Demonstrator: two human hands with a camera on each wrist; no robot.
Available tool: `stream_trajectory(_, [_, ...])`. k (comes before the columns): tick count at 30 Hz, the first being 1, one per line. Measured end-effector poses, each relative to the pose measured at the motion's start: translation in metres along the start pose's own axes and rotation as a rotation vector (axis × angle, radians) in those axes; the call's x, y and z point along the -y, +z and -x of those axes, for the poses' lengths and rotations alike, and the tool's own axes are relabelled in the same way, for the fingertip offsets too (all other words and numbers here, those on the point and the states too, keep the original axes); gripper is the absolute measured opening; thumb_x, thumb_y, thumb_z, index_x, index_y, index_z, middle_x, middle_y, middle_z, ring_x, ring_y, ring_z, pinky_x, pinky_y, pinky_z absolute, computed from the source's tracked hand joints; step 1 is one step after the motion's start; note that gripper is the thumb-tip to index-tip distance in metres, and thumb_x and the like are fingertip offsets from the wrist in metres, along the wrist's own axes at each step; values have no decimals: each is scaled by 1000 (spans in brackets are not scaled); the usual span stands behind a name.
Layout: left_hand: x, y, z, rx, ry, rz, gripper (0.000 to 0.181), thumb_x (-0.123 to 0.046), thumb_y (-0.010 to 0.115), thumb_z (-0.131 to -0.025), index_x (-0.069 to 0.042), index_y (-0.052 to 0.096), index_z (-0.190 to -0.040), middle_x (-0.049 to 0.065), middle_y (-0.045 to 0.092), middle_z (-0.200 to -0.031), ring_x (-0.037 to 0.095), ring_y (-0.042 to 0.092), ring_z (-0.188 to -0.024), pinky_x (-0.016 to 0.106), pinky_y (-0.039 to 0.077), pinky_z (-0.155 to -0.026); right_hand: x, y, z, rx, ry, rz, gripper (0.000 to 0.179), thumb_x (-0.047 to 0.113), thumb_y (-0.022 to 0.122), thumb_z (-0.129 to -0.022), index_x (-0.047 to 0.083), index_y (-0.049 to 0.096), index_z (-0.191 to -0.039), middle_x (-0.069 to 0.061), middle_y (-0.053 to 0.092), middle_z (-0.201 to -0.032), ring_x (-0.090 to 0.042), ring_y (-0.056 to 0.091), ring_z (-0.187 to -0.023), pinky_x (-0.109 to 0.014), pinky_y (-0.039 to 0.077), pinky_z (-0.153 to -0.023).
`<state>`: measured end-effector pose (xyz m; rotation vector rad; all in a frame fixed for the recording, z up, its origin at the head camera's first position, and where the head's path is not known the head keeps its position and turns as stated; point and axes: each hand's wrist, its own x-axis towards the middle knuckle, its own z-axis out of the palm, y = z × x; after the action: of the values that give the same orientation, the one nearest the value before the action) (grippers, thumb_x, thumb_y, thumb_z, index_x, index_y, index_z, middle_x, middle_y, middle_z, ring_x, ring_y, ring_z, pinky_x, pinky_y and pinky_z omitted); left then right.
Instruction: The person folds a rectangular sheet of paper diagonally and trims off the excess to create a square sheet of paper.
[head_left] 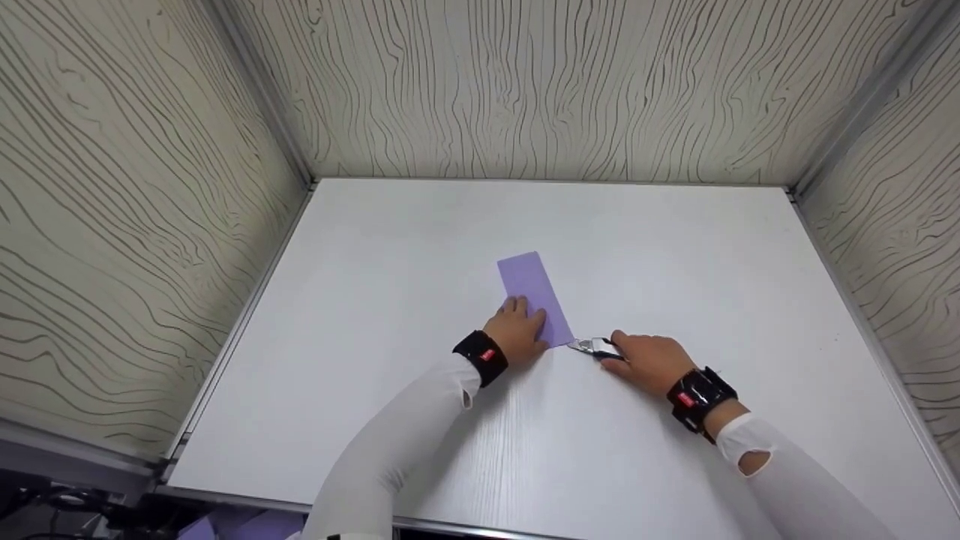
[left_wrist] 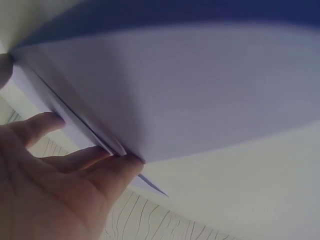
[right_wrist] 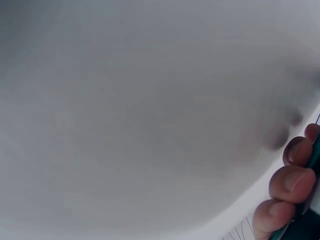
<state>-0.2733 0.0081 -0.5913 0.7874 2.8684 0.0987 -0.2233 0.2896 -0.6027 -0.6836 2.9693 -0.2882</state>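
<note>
A folded purple paper (head_left: 531,281) lies on the white table in the head view, its long side running away from me. My left hand (head_left: 514,334) holds it at the near left, fingertips on it and thumb by the near edge. In the left wrist view, the left hand (left_wrist: 60,180) touches the paper's edge, where layers stand slightly apart. My right hand (head_left: 652,364) grips a plier-like tool (head_left: 598,347) with a silver head and dark handles. The head meets the paper's near right corner. In the right wrist view, fingers (right_wrist: 292,185) curl round the handle; its head is hidden there.
The white table (head_left: 360,300) spreads around both hands. Wood-patterned panels (head_left: 525,90) stand behind it and at both sides. Below the front left edge lie more purple pieces (head_left: 259,525), beside dark cables (head_left: 75,499).
</note>
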Motion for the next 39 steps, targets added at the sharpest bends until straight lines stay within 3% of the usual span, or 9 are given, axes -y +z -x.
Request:
stream_trajectory(12, [1, -1, -2, 11, 36, -52, 60, -49, 60, -109, -16, 52, -159, 23, 53, -154, 38, 51, -146, 45, 49, -122, -2, 4, 2, -12, -9, 17, 36, 43, 71, -104, 10, 56, -105, 3, 46, -69, -15, 43, -59, -31, 36, -53])
stream_trajectory(20, [2, -6, -6, 37, 44, -43, 61, -49, 59, -110, -15, 52, -159, 24, 52, -155, 38, 51, -146, 47, 51, -120, -3, 2, 0, -14, -5, 10, 35, 44, 68, -106, 11, 56, -105, 3, 47, -69, -15, 43, -60, -31, 36, -54])
stream_trajectory(29, [3, -12, -3, 22, 59, -37, 56, -48, 62, -109, -14, 57, -152, 23, 55, -150, 38, 54, -141, 48, 56, -114, -1, 1, 2, -4, 11, -35, 35, 44, 65, -107, 9, 57, -106, 2, 46, -70, -16, 45, -61, -33, 39, -56])
stream_trajectory(34, [9, -8, -7, 36, 85, -44, 56, -48, 64, -107, -16, 59, -152, 22, 56, -149, 37, 55, -140, 48, 57, -112, 2, 2, 4, 12, 11, -32, 35, 43, 66, -107, 9, 55, -105, 2, 45, -71, -16, 45, -61, -33, 38, -56])
stream_trajectory(39, [13, 2, -13, 0, 97, 2, 47, -46, 67, -105, -17, 67, -142, 17, 61, -140, 33, 58, -132, 46, 58, -108, 9, 1, 7, 7, 5, -47, 34, 41, 67, -107, 9, 55, -105, 3, 42, -71, -15, 43, -62, -32, 36, -57])
